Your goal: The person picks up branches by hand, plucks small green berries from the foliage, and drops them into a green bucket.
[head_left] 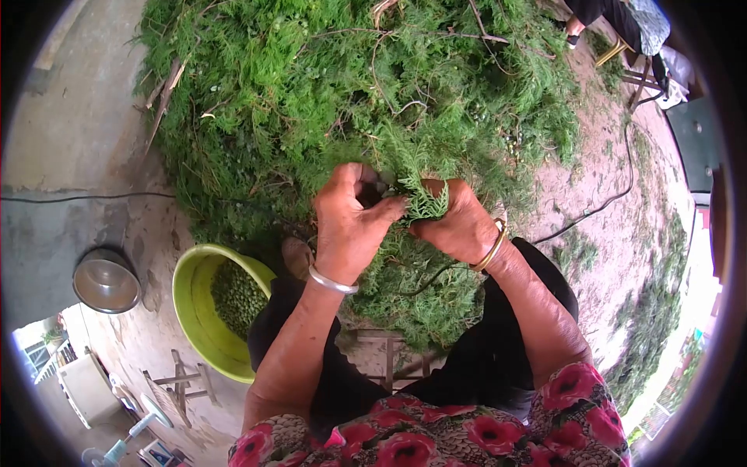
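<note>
My right hand (459, 222) is closed on a green cypress sprig (426, 205), whose flat, scaly leaves stick out past the thumb. Facing it, my left hand (348, 218) has curled fingers, with the thumb tip against the sprig's left side. Whatever lies inside those curled fingers is hidden. Both hands are above the near edge of a large heap of cypress branches (257, 117). To the left of my legs, a yellow-green tub (194, 311) contains many small green cones or berries (237, 296).
A metal bowl (107, 280) sits on the floor at the left. Below it is a small wooden stool (183, 381). A black cable (599, 210) crosses the ground at the right. Another person's leg (587, 15) shows at the upper right, near a dark green object (692, 144).
</note>
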A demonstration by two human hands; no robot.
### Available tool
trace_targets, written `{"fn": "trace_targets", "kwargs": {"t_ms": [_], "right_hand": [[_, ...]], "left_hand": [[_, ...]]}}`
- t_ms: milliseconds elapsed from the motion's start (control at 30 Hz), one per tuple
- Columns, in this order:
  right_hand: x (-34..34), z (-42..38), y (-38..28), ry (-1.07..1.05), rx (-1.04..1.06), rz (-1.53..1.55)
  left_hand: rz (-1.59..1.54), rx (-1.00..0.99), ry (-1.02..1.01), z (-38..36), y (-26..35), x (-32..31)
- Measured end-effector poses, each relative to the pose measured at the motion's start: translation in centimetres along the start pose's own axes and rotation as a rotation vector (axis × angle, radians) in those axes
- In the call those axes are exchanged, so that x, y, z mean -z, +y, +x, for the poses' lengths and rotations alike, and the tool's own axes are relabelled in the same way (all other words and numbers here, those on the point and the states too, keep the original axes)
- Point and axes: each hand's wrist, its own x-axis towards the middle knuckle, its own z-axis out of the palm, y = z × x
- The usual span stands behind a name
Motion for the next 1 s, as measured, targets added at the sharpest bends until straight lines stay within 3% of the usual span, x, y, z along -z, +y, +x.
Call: {"fn": "trace_targets", "kwargs": {"t_ms": [67, 267, 367, 467, 533, 600, 733, 833, 900, 1000], "right_hand": [[0.0, 0.0, 0.2, -0.007, 0.028, -0.003], [-0.1, -0.1, 0.1, -0.038, 0.046, -0.011], [-0.1, -0.3, -0.8, 0.110, 0.097, 0.044], [0.3, -0.3, -0.3, 0.078, -0.073, 0.128], [0.2, -0.4, 1.8, 0.151, -0.214, 0.399], [0.5, -0.5, 1.3, 0.153, -0.218, 0.471], [1.3, -0.4, 0.1, 0.080, -0.202, 0.606], [0.9, -0.4, 0.8, 0.089, -0.245, 0.544], [0.2, -0.4, 1.6, 0.248, -0.251, 0.523], [0.6, 0.4, 1.1, 0.100, -0.135, 0.514]], "left_hand": [[-0.095, 0.002, 0.029, 0.0, 0.5, -0.1], [0.114, 0.002, 0.011, -0.3, 0.5, -0.3], [0.121, -0.105, 0.143, -0.5, 0.5, -0.6], [0.026, -0.142, 0.201, -0.3, 0.6, -0.1], [-0.518, 0.175, 0.107, 0.0, 1.0, 1.5], [-0.776, 0.359, 0.100, 0.7, 1.6, 3.7], [-1.467, 0.279, -0.268, 1.9, -0.8, 7.5], [-1.466, 0.316, -0.206, 1.1, -0.6, 7.6], [-1.451, 0.295, -0.263, 1.0, -0.5, 7.1], [-1.411, 0.138, -0.343, 0.8, -1.0, 7.1]]}}
